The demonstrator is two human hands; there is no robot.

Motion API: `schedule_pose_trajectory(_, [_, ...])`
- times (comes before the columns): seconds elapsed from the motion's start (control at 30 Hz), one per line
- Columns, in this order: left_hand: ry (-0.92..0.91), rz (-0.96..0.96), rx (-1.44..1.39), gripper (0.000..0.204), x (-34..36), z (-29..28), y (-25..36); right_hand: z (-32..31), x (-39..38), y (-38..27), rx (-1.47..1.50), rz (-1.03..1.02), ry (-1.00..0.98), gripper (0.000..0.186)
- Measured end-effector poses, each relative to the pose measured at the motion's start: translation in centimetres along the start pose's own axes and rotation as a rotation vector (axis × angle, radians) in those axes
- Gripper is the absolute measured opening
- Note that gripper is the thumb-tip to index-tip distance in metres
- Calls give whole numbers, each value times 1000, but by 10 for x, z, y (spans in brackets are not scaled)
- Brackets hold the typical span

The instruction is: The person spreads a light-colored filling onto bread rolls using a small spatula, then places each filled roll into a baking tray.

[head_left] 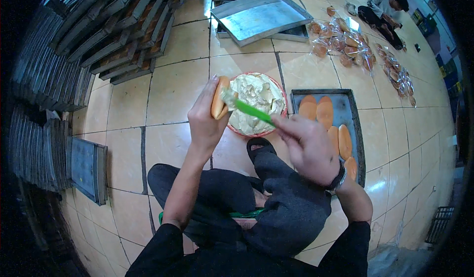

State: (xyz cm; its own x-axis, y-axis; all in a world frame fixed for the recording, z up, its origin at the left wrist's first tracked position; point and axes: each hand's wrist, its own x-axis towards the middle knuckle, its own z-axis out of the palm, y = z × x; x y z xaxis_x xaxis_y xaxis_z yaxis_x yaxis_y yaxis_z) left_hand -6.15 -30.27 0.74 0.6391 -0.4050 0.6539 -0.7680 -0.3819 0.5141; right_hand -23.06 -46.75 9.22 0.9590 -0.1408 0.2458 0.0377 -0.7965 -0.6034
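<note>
Left hand: the left hand (203, 110) has its fingers closed around an elongated bun (217, 104), held upright just left of the bowl.
Right hand: the right hand (307, 146) is clamped on the handle of a green spreader (254, 112); a dark wristband (338, 177) circles the wrist.
Spreader tip: coated with cream, it meets the bun's upper right side; how deep it sits cannot be told.
Bowl: a red-rimmed bowl (285, 99) of pale cream (254, 97) stands on the tiled floor (173, 104), beneath the spreader.
Right tray: golden elongated buns (324, 112) lie in a dark metal tray (356, 124), partly hidden by the right forearm.
Far side: a shallow metal tray (261, 18) rests on other trays.
Far right: clear-bagged buns (348, 42) lie near a seated co-worker (381, 10).
Left: metal trays (49, 79) stand in tall stacks.
</note>
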Motion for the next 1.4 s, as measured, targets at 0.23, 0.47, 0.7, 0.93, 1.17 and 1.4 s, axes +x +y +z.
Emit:
schedule_pose_trajectory(0.23, [-13,-818,-1157,36,-4,-6,-22,54,-21,92,96,207,135,41])
schedule_pose_trajectory(0.47, [-146,-1127,-1971,37,-19,14,-55,247,-160,266,-315,366,150,72])
schedule_pose_trajectory(0.7, [-466,-1319,-1737,41,-28,78,-49,116,-123,183,53,285,372,42])
schedule_pose_trajectory(0.93, [-501,-1317,-1648,38,-10,134,-8,7,-62,131,-18,230,136,33])
schedule_pose_trajectory(1.17, [-516,-1246,-1658,36,-8,191,23,30,-103,163,499,653,297,20])
schedule_pose_trajectory(1.4, [-846,-924,-1464,57,-20,291,93,50,-76,249,831,565,860,62])
